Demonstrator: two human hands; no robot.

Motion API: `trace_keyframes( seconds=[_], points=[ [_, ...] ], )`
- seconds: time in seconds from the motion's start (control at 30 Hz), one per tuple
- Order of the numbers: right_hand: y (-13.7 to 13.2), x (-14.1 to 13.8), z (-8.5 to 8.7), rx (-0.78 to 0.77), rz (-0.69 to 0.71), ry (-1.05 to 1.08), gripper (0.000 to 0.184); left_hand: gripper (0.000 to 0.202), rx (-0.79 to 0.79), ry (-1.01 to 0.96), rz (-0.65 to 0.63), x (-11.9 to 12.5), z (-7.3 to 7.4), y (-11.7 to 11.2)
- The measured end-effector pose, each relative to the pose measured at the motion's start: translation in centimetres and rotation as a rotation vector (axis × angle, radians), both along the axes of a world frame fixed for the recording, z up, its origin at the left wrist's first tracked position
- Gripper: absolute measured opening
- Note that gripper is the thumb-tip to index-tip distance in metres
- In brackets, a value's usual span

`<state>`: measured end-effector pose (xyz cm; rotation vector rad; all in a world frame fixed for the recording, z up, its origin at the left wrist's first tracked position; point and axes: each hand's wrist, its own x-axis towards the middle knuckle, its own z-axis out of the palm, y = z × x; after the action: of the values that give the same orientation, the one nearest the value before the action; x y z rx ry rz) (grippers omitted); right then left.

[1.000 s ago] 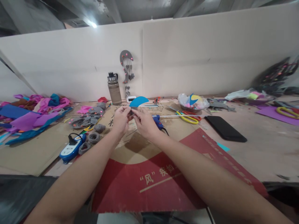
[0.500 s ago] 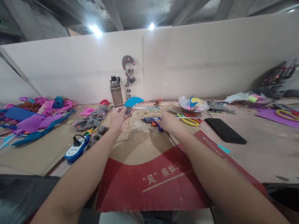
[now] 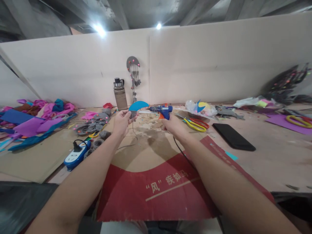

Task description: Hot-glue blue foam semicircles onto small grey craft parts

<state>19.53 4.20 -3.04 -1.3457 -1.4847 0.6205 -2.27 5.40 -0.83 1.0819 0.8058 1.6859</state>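
Observation:
My left hand (image 3: 122,122) pinches a small grey felt piece (image 3: 133,113) from which a grey string (image 3: 134,130) hangs to the cardboard. Just behind those fingertips a blue curved piece (image 3: 138,105) shows; whether it touches the felt I cannot tell. My right hand (image 3: 172,123) is wrapped round the handle of a blue glue gun (image 3: 165,112) with an orange trigger. Raised above the work surface, the gun points left towards the felt piece, its nozzle a short way from it. A black cord (image 3: 181,151) trails from the gun under my right forearm.
Red-and-brown cardboard (image 3: 156,195) lies in front of me. To the left are a power strip (image 3: 76,156), grey felt cutouts (image 3: 94,123) and a bottle (image 3: 120,94). Yellow-handled scissors (image 3: 195,125), a plastic bag of pieces (image 3: 201,109) and a black phone (image 3: 234,136) lie right.
My right hand has lifted the glue gun off the cardboard and gripped it by the handle, nozzle towards the left hand. My left hand keeps its pinch on the felt piece.

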Motion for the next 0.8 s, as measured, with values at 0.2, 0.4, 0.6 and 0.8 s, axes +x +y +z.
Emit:
trace_keyframes(
  seconds=[0.2, 0.4, 0.6, 0.8],
  points=[
    [-3.6, -3.0, 2.9, 0.07, 0.158, 0.22, 0.037, 0.012, -0.004, 0.007, -0.005, 0.0, -0.1, -0.2],
    [-4.4, -3.9, 2.3, 0.187, 0.394, 0.249, 0.033, 0.008, -0.035, 0.089, 0.024, 0.5, -0.2, -0.4],
    [-4.2, -3.8, 1.8, 0.232, 0.363, 0.094, 0.022, 0.007, -0.037, 0.099, 0.021, 1.1, -0.2, -0.8],
    [-4.0, -3.9, 1.5, 0.229, 0.352, 0.059, 0.023, 0.006, -0.034, 0.095, 0.013, 1.1, 0.0, -1.1]
  ],
)
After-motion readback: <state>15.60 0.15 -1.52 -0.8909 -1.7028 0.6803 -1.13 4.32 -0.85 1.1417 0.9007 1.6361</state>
